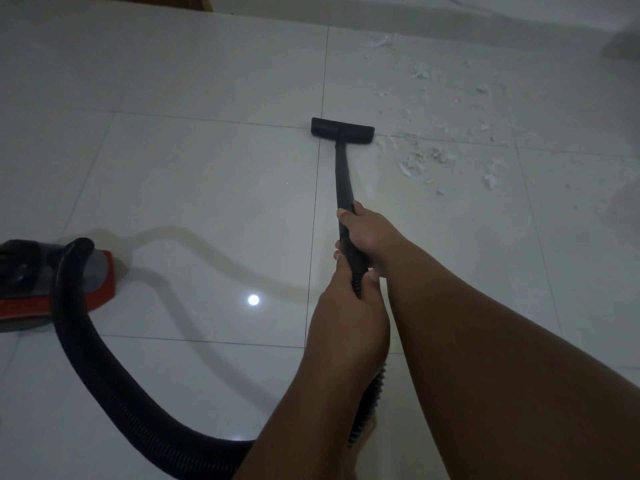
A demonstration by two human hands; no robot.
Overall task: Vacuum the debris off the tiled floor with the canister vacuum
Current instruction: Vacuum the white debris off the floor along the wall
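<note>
A black vacuum wand (343,174) slopes away from me to a flat black floor nozzle (341,130) resting on the white tiled floor (194,174). My right hand (367,230) grips the wand's lower end. Just behind it my left hand (346,306) grips the ribbed black hose (104,368) where it joins the wand. The hose loops down and left to the red and black canister (45,289) at the left edge. White and tan scraps of debris (426,157) lie scattered to the right of the nozzle and farther back.
A wall base (450,15) runs across the top right. A dark wooden corner (201,0) shows at the top left. My bare foot (363,441) is partly visible under my left arm. A light reflects off the glossy tile (253,300).
</note>
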